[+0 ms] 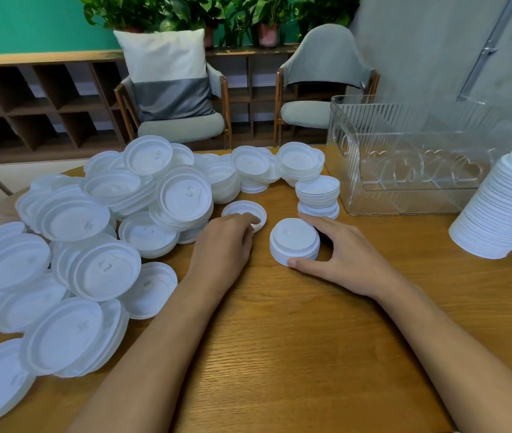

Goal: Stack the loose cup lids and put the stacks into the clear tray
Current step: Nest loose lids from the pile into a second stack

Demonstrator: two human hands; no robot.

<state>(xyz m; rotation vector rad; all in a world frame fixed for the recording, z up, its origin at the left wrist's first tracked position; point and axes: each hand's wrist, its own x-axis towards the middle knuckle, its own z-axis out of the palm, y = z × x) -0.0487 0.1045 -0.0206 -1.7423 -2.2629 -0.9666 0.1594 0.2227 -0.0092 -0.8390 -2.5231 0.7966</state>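
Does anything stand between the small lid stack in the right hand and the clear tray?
Yes: another short stack stands before the clear tray's near left corner, on the straight path from the small lid stack.

A wooden counter [279, 339] fills the foreground. Beyond it stand two wood-framed armchairs with pale seats. The left chair [182, 128] holds an upright cushion [167, 73], white above and grey below. The right chair [323, 64] has a rounded grey back. Behind them, a low dark-wood shelf unit [29, 98] of open cubbies runs along a teal wall [29, 23], with potted plants [217, 14] on top. A grey wall [420, 42] at right carries a metal pipe [489, 48]. The light is soft and even.
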